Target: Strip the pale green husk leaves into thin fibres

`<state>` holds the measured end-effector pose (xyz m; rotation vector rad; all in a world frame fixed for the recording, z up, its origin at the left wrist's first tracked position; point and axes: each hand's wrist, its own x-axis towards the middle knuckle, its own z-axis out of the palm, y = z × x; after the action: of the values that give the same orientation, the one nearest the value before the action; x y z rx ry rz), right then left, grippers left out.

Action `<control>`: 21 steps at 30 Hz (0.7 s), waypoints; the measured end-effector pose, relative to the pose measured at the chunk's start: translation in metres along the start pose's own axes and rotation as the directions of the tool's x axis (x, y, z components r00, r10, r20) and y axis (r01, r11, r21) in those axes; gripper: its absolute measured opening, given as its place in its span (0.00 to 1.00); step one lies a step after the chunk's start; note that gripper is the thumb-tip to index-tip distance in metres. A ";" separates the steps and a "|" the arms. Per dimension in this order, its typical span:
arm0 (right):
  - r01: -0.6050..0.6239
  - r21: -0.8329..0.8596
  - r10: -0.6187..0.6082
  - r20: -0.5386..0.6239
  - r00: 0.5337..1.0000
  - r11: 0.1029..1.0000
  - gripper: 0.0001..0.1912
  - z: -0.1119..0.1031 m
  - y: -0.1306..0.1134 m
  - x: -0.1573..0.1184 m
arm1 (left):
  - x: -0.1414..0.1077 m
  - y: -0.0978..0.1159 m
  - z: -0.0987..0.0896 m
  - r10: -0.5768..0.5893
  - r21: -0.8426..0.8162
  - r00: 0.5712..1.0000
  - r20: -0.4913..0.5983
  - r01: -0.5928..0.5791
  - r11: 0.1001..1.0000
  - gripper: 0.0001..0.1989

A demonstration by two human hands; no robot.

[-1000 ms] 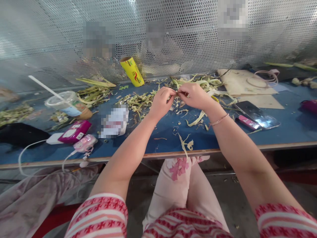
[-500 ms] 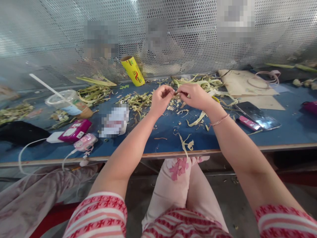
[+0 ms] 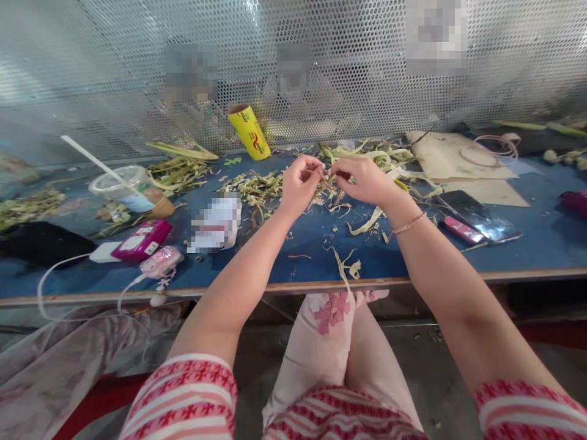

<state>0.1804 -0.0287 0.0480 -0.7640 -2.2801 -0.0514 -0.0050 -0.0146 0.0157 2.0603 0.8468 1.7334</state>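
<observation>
Above the scraps in the middle of the blue table, my left hand and my right hand face each other, fingertips almost meeting. Both are closed in a pinch, and whatever lies between the fingers is too small to make out. Dry, pale green plant scraps lie left of my left hand. Behind my right hand is a heap of long pale husks and stalks. One loose strip of husk rests just in front of that hand, and another forked piece hangs at the table's front edge.
A yellow tube leans by the perforated metal screen. On the left are a plastic cup with a straw, a purple pack and a cabled pink device. Rightward lie a phone and brown cardboard. Another person's leg is at left.
My hands stay pinched in nearly the same place, the fingertips shifting slightly. The whole view has moved a little; nothing on the table has visibly been displaced.
</observation>
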 end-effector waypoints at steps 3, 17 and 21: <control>-0.007 0.023 0.008 -0.010 1.000 1.000 0.09 -0.001 0.000 0.000 | 0.000 0.002 0.000 -0.007 -0.016 1.000 0.018 0.007 1.000 0.15; -0.068 0.081 0.073 -0.054 0.996 0.994 0.09 0.003 0.003 0.002 | 0.001 0.000 -0.001 -0.083 -0.019 0.994 0.069 0.084 0.996 0.11; -0.090 0.082 0.095 -0.058 0.994 0.993 0.09 0.002 0.001 0.001 | 0.001 -0.001 -0.002 -0.074 0.010 0.995 0.068 0.074 0.997 0.10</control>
<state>0.1792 -0.0264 0.0469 -0.8144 -2.1723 0.0572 -0.0068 -0.0131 0.0161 2.0540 0.8986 1.6136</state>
